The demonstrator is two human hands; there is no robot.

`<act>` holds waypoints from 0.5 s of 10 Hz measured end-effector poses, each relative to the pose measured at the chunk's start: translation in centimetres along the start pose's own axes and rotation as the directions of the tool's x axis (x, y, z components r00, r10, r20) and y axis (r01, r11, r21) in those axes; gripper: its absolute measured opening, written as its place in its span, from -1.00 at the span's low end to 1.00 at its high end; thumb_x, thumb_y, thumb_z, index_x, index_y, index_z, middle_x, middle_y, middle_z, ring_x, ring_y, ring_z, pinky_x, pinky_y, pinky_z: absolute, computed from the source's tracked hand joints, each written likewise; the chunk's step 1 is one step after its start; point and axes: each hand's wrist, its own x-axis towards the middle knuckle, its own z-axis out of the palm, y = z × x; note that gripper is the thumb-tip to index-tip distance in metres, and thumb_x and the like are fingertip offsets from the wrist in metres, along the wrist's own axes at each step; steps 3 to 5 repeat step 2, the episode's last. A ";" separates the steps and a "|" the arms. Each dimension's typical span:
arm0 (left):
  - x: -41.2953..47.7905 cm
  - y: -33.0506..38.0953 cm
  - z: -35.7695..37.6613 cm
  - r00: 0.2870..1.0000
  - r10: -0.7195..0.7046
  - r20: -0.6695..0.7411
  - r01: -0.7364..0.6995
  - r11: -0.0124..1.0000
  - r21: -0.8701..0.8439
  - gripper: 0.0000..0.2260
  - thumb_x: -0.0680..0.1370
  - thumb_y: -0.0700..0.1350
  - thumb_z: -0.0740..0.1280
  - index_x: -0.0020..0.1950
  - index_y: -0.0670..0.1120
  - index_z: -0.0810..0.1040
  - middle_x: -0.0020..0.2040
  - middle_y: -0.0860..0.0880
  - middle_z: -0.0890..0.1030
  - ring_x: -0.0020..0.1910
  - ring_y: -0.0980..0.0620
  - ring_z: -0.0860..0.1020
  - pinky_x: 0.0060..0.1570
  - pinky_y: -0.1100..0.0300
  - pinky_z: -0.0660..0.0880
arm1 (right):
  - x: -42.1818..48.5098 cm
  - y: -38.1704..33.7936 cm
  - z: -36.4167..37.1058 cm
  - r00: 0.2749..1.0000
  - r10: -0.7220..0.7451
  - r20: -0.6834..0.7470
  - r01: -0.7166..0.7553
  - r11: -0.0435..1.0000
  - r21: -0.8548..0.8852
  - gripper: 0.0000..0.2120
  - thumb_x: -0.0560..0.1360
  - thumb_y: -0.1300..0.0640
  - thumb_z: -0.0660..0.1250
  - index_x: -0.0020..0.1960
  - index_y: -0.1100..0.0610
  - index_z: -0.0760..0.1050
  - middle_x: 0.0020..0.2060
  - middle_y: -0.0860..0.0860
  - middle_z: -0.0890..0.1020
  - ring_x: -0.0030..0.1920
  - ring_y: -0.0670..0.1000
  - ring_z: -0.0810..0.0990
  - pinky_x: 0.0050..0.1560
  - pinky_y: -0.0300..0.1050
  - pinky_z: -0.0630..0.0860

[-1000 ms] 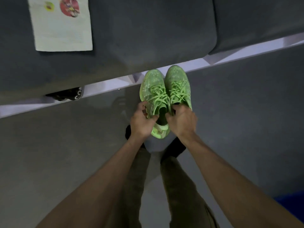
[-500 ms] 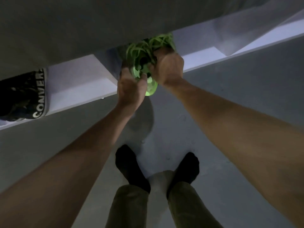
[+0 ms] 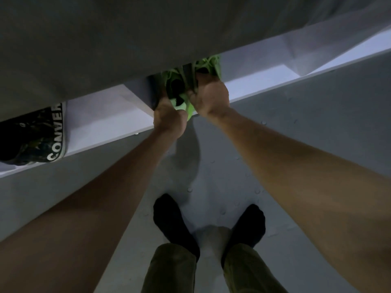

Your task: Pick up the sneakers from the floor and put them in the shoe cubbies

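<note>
In the head view, the person bends over a low white shoe shelf and looks almost straight down. The green sneakers (image 3: 170, 80) are side by side at the mouth of a cubby (image 3: 254, 83), with the toes inside and hidden under the grey top (image 3: 148, 34) of the shelf. Only the laces, the openings and one heel are visible.

The left hand (image 3: 169, 119) is closed around the heel of the sneaker on its side, with the fingers curled on it. The right hand (image 3: 209, 98) grips the back of the other sneaker, and its fingers seem to go into the opening. Holding the heels probably lets the person push both shoes in together, toes first, and keep them as a pair.

The left sneaker's heel hangs over the front edge of the shelf, so the placing does not look finished; a little more push seems necessary.

In the next cubby to the left stands a black sneaker (image 3: 36, 134) with white letters on the sole. Below, the person's feet (image 3: 171, 223) in dark socks stand on the grey floor (image 3: 306, 144).
</note>
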 end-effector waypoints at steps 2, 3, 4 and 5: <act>-5.9 1.1 -1.2 0.998 -0.030 -0.060 0.026 0.998 -0.054 -0.70 0.50 -0.10 0.37 0.21 -0.11 0.54 0.09 -0.10 0.65 0.16 -0.12 0.59 0.12 0.23 0.50 | -6.2 -0.3 -3.8 0.979 0.199 0.040 -0.190 0.831 0.523 -0.64 0.44 -0.01 0.38 0.20 0.08 0.61 0.00 0.09 0.71 -0.01 0.06 0.67 0.04 -0.09 0.60; -5.9 1.1 -1.2 0.998 -0.030 -0.060 0.026 0.998 -0.054 -0.70 0.50 -0.10 0.37 0.21 -0.11 0.54 0.09 -0.10 0.65 0.16 -0.12 0.59 0.12 0.23 0.50 | -6.2 -0.3 -3.8 0.979 0.199 0.040 -0.190 0.831 0.523 -0.64 0.44 -0.01 0.38 0.20 0.08 0.61 0.00 0.09 0.71 -0.01 0.06 0.67 0.04 -0.09 0.60; -5.9 1.1 -1.2 0.998 -0.030 -0.060 0.026 0.998 -0.054 -0.70 0.50 -0.10 0.37 0.21 -0.11 0.54 0.09 -0.10 0.65 0.16 -0.12 0.59 0.12 0.23 0.50 | -6.2 -0.3 -3.8 0.979 0.199 0.040 -0.190 0.831 0.523 -0.64 0.44 -0.01 0.38 0.20 0.08 0.61 0.00 0.09 0.71 -0.01 0.06 0.67 0.04 -0.09 0.60; -5.9 1.1 -1.2 0.998 -0.030 -0.060 0.026 0.998 -0.054 -0.70 0.50 -0.10 0.37 0.21 -0.11 0.54 0.09 -0.10 0.65 0.16 -0.12 0.59 0.12 0.23 0.50 | -6.2 -0.3 -3.8 0.979 0.199 0.040 -0.190 0.831 0.523 -0.64 0.44 -0.01 0.38 0.20 0.08 0.61 0.00 0.09 0.71 -0.01 0.06 0.67 0.04 -0.09 0.60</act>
